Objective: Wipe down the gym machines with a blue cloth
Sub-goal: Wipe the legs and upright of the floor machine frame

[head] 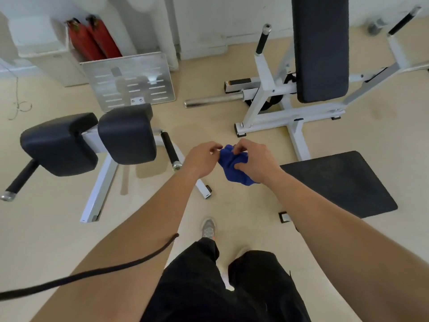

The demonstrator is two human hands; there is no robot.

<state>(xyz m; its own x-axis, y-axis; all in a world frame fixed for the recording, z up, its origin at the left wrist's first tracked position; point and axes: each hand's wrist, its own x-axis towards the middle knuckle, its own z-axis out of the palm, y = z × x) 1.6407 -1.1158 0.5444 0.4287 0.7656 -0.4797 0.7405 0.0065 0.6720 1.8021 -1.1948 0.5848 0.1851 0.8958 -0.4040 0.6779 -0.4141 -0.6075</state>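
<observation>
No wiping seems to have begun, since the blue cloth [232, 167] is bunched in mid-air just left of the black seat pad [336, 184] and touches no machine, the left hand [201, 159] pinching its upper edge with curled fingertips and the right hand [254, 159] curled round its bulk.

The beige floor [232, 205] carries 2 gym machines: a white-framed machine [127, 133] with 2 black pads on the left, and a white-framed bench machine [294, 117] far right. A grey shoe [208, 228] stands near.
</observation>
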